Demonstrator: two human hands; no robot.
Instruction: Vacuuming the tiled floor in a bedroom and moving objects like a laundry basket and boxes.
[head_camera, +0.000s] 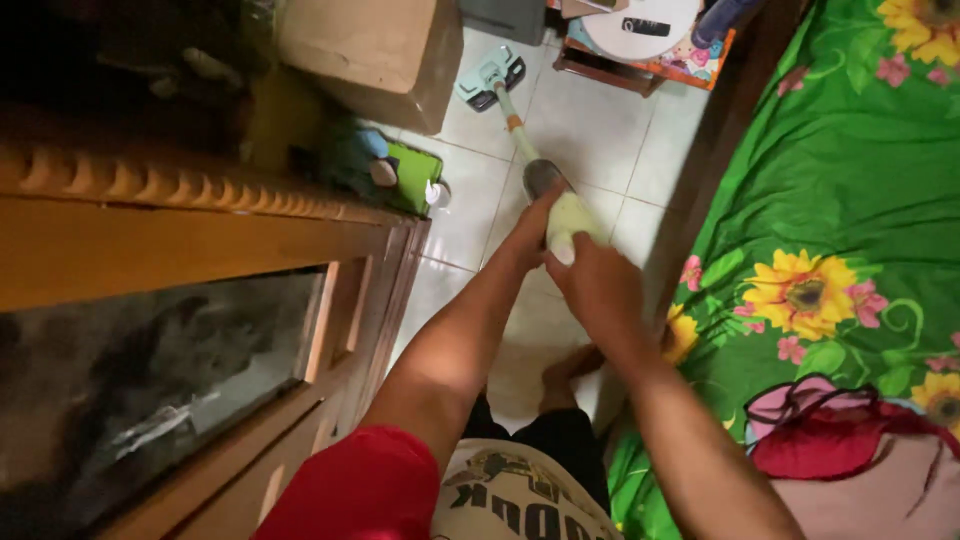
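Both the left hand (532, 222) and right hand (598, 290) have fingers clenched around the pale green mop handle (568, 222). The mop head (490, 78) rests on the tiled floor (600, 140), beside the bed (850, 200), near a cardboard box (370, 50).

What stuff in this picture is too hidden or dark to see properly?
- Mop handle, head view: its grip is covered by the left hand and right hand.
- Foot: partly hidden behind the right forearm.
- Round white thing: cut off by the top edge.
- Wooden cabinet: its top shelf is too dark.
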